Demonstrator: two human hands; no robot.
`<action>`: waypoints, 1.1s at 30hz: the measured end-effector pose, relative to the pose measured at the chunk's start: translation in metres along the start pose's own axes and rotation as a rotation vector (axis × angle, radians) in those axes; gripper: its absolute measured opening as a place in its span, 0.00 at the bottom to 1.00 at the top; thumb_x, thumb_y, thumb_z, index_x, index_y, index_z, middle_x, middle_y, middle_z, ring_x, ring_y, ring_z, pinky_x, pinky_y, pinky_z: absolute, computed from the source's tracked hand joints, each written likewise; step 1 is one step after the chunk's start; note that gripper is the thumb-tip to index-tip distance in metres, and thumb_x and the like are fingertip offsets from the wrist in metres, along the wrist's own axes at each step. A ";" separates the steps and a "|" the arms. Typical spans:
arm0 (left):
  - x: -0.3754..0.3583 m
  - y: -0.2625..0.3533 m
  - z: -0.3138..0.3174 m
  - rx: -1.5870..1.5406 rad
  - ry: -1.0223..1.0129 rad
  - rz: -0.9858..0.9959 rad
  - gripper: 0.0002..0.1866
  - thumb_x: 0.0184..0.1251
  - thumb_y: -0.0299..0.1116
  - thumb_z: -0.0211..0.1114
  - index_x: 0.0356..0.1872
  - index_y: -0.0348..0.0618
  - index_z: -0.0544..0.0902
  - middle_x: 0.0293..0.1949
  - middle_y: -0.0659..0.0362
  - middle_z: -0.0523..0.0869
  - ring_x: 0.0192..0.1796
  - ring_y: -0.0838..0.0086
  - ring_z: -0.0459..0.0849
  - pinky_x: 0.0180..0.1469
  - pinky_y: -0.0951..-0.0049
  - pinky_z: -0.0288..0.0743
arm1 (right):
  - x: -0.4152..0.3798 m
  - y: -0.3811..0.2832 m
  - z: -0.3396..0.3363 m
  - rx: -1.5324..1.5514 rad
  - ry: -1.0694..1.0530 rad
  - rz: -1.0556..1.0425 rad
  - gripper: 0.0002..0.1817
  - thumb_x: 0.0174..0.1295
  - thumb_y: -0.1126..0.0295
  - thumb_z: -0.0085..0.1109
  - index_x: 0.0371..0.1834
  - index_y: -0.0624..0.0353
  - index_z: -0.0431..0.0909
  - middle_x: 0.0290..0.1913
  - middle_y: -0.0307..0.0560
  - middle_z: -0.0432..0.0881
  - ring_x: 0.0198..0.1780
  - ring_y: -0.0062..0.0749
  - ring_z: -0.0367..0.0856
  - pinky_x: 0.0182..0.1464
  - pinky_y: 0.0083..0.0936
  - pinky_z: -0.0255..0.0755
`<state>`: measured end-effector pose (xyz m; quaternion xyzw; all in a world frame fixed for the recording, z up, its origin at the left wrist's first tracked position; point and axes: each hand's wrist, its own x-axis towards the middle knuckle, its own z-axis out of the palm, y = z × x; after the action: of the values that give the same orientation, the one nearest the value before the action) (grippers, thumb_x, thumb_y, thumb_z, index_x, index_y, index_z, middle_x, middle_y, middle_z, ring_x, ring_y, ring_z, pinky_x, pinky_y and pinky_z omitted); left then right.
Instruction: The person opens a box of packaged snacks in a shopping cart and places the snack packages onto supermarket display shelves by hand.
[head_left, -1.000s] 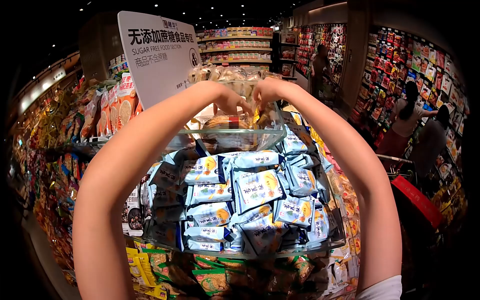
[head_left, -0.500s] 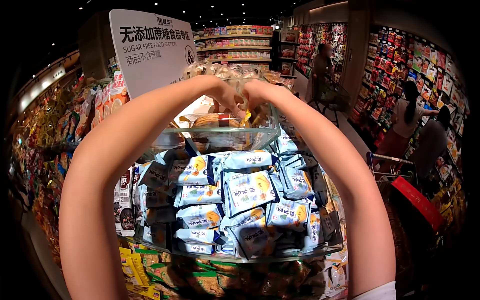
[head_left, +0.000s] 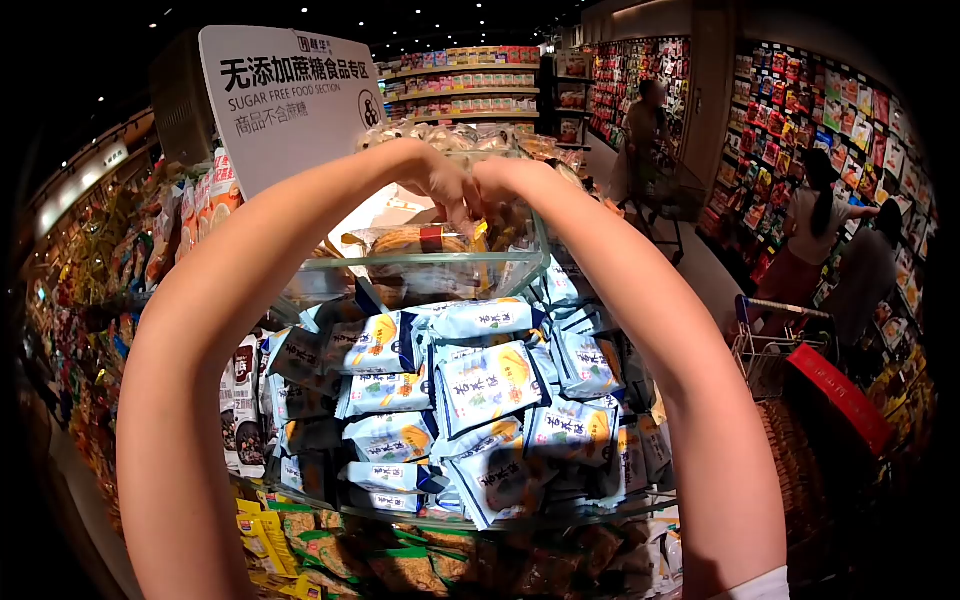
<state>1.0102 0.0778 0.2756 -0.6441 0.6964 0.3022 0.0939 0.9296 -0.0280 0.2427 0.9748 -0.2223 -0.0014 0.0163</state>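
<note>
Both my arms reach forward over a clear bin of light blue snack packets (head_left: 487, 385). My left hand (head_left: 447, 185) bends down into the glass-edged bin behind it, fingers curled beside a yellow-tipped package. My right hand (head_left: 500, 180) meets it from the right, its fingers mostly hidden behind the wrist and the left hand. Just below my hands lies a clear-wrapped pastry package (head_left: 405, 240) with a dark red label. Whatever the fingers hold is too small and hidden to name.
A white sign (head_left: 290, 110) stands behind at the left. Several people are in the aisle at the right, near a shopping cart (head_left: 780, 335) with a red panel (head_left: 840, 400). Yellow packets (head_left: 265, 540) lie below the blue ones.
The view has shifted slightly, so the sign and bins sit a little further left. My hands have drawn closer together above the pastry package. A person in the far aisle has moved slightly.
</note>
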 end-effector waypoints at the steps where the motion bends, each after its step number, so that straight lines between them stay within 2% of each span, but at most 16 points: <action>1: -0.001 0.001 0.001 0.001 0.004 0.031 0.36 0.47 0.44 0.69 0.56 0.34 0.66 0.48 0.52 0.73 0.46 0.66 0.73 0.51 0.71 0.64 | 0.001 -0.001 0.000 0.030 -0.057 -0.016 0.08 0.32 0.73 0.63 0.22 0.57 0.81 0.27 0.45 0.80 0.28 0.31 0.78 0.27 0.26 0.70; 6: -0.003 0.001 0.004 0.053 0.055 0.003 0.30 0.49 0.33 0.66 0.54 0.33 0.67 0.51 0.51 0.72 0.53 0.65 0.69 0.56 0.71 0.61 | -0.020 -0.010 -0.014 0.108 -0.176 0.037 0.11 0.34 0.72 0.64 0.26 0.57 0.82 0.31 0.46 0.81 0.32 0.33 0.79 0.32 0.27 0.71; 8: 0.000 -0.001 0.002 0.087 0.024 -0.006 0.29 0.49 0.29 0.65 0.54 0.32 0.67 0.51 0.51 0.72 0.55 0.66 0.68 0.56 0.70 0.61 | -0.024 -0.011 -0.016 0.046 -0.218 0.022 0.15 0.43 0.64 0.61 0.35 0.59 0.80 0.31 0.45 0.81 0.31 0.33 0.77 0.34 0.28 0.70; 9: -0.004 0.001 0.004 0.120 0.037 0.020 0.30 0.49 0.27 0.64 0.55 0.32 0.65 0.51 0.51 0.72 0.54 0.67 0.69 0.56 0.71 0.61 | -0.022 -0.011 -0.015 0.044 -0.217 0.024 0.15 0.43 0.64 0.61 0.35 0.59 0.80 0.31 0.45 0.81 0.31 0.33 0.77 0.34 0.28 0.70; 13: 0.000 -0.002 0.010 0.055 0.092 0.105 0.31 0.47 0.21 0.61 0.57 0.32 0.63 0.51 0.52 0.72 0.53 0.68 0.69 0.55 0.71 0.62 | -0.020 -0.009 -0.009 -0.018 0.019 0.055 0.13 0.44 0.64 0.58 0.32 0.59 0.81 0.29 0.47 0.81 0.32 0.35 0.79 0.35 0.29 0.70; 14: 0.005 -0.006 0.011 0.106 0.181 0.115 0.30 0.47 0.19 0.60 0.56 0.30 0.63 0.47 0.53 0.73 0.52 0.69 0.70 0.55 0.71 0.63 | -0.017 -0.005 -0.010 0.059 0.146 -0.037 0.13 0.44 0.65 0.57 0.32 0.58 0.81 0.29 0.47 0.82 0.33 0.35 0.79 0.37 0.28 0.71; 15: 0.002 0.004 0.012 0.065 0.132 0.041 0.29 0.48 0.19 0.59 0.55 0.29 0.63 0.44 0.53 0.75 0.50 0.70 0.72 0.52 0.72 0.67 | -0.018 0.003 -0.007 0.139 0.267 -0.113 0.12 0.44 0.66 0.56 0.32 0.57 0.81 0.30 0.48 0.82 0.34 0.35 0.79 0.38 0.28 0.71; 16: 0.006 0.005 0.012 0.077 0.115 0.094 0.29 0.47 0.19 0.60 0.55 0.29 0.62 0.41 0.54 0.76 0.48 0.71 0.73 0.48 0.74 0.70 | -0.027 0.005 -0.009 0.319 0.290 -0.109 0.12 0.43 0.67 0.56 0.33 0.55 0.82 0.30 0.48 0.82 0.35 0.33 0.80 0.40 0.27 0.72; 19: 0.002 0.013 0.015 -0.114 0.149 0.095 0.30 0.46 0.18 0.61 0.55 0.33 0.63 0.54 0.52 0.68 0.56 0.69 0.69 0.53 0.75 0.68 | -0.054 0.011 -0.021 0.319 0.394 -0.182 0.12 0.43 0.66 0.58 0.34 0.50 0.82 0.32 0.44 0.82 0.37 0.31 0.80 0.43 0.27 0.71; 21: -0.005 0.024 0.015 -0.012 0.169 0.025 0.27 0.50 0.23 0.61 0.55 0.38 0.65 0.53 0.56 0.70 0.54 0.70 0.70 0.53 0.75 0.67 | -0.092 0.016 -0.036 0.220 0.450 -0.144 0.12 0.45 0.65 0.58 0.35 0.51 0.82 0.32 0.44 0.82 0.37 0.34 0.79 0.43 0.26 0.71; 22: -0.016 0.035 0.018 0.007 0.172 0.071 0.27 0.52 0.24 0.57 0.57 0.36 0.64 0.56 0.50 0.68 0.56 0.67 0.70 0.54 0.71 0.67 | -0.121 0.019 -0.043 0.228 0.460 -0.144 0.13 0.46 0.64 0.57 0.35 0.52 0.81 0.32 0.44 0.82 0.36 0.35 0.79 0.42 0.27 0.71; 23: -0.019 0.032 0.013 0.030 0.217 0.136 0.26 0.52 0.25 0.57 0.56 0.37 0.66 0.55 0.51 0.69 0.56 0.68 0.70 0.54 0.73 0.67 | -0.150 0.018 -0.050 0.236 0.474 -0.157 0.13 0.48 0.64 0.56 0.36 0.53 0.81 0.32 0.44 0.82 0.35 0.36 0.79 0.41 0.27 0.71; 25: -0.036 0.042 0.001 -0.031 0.363 0.256 0.21 0.53 0.23 0.56 0.52 0.38 0.70 0.51 0.55 0.74 0.53 0.70 0.72 0.53 0.74 0.68 | -0.213 0.022 -0.060 0.285 0.520 -0.157 0.13 0.49 0.63 0.55 0.37 0.54 0.81 0.32 0.44 0.81 0.33 0.33 0.79 0.39 0.25 0.72; 27: -0.064 0.065 -0.010 -0.097 0.553 0.296 0.16 0.55 0.23 0.56 0.48 0.39 0.73 0.48 0.57 0.76 0.52 0.73 0.74 0.52 0.74 0.68 | -0.294 0.016 -0.065 0.464 0.547 -0.051 0.12 0.52 0.65 0.54 0.37 0.55 0.80 0.32 0.42 0.81 0.32 0.24 0.77 0.38 0.20 0.71; 31: -0.117 0.115 -0.012 -0.111 0.832 0.531 0.14 0.61 0.41 0.55 0.43 0.43 0.74 0.43 0.64 0.77 0.48 0.81 0.73 0.48 0.80 0.67 | -0.446 0.008 -0.019 0.629 0.617 0.079 0.10 0.57 0.69 0.51 0.38 0.62 0.78 0.33 0.42 0.81 0.34 0.20 0.76 0.39 0.19 0.69; 33: -0.134 0.142 -0.005 -0.060 0.838 0.640 0.12 0.62 0.38 0.53 0.42 0.44 0.74 0.41 0.65 0.76 0.48 0.84 0.73 0.46 0.81 0.66 | -0.519 0.006 0.028 0.643 0.573 0.264 0.10 0.58 0.69 0.52 0.37 0.63 0.77 0.32 0.41 0.80 0.34 0.20 0.76 0.39 0.19 0.69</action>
<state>0.8961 0.1859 0.3919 -0.4672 0.8271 0.0520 -0.3081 0.4587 0.1910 0.2126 0.8548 -0.3203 0.3396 -0.2265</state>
